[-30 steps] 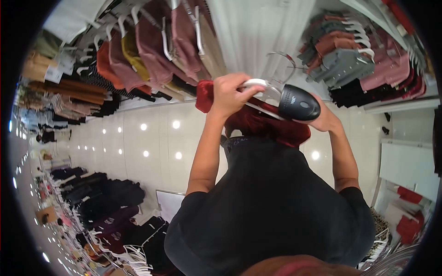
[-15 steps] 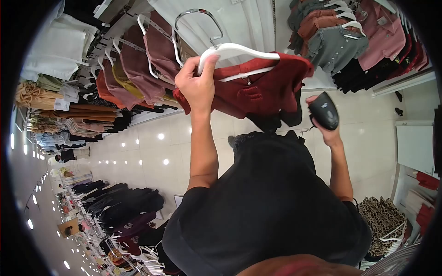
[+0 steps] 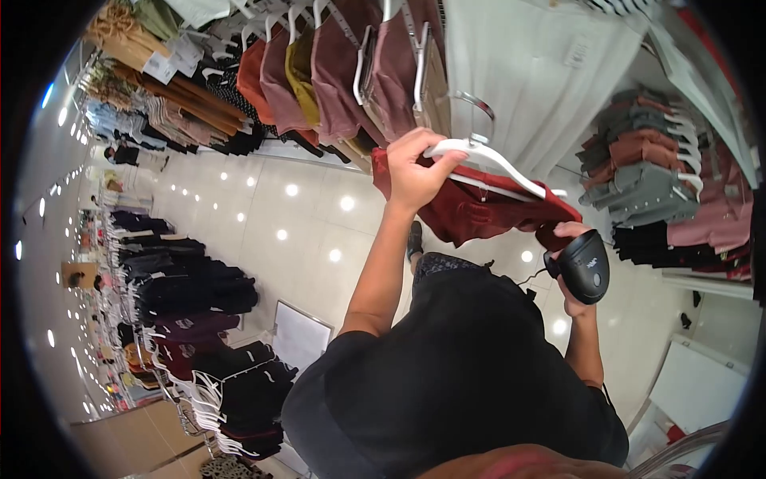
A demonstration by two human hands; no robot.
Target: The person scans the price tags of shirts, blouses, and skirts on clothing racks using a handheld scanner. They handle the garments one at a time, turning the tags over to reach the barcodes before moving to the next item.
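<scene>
My left hand grips one shoulder of a white clothes hanger, its metal hook pointing up. From that hanger hangs a dark red garment, with small stitching on its front. My right hand is wrapped round a black handheld barcode scanner, from which a thin cord runs. The fingers of this hand are right at the garment's far shoulder, and the scanner hides part of the hand. My arms are stretched out in front of my black shirt.
Mauve, mustard and orange garments hang on a rack ahead to the left. Grey and pink tops hang at right. Beyond the hanger is white fabric. Dark clothes fill a rack at lower left, near a white panel.
The view has swung round. The hanger and red garment sit lower and further right, tilted more, and my right hand with the scanner has come up against the garment's shoulder.
</scene>
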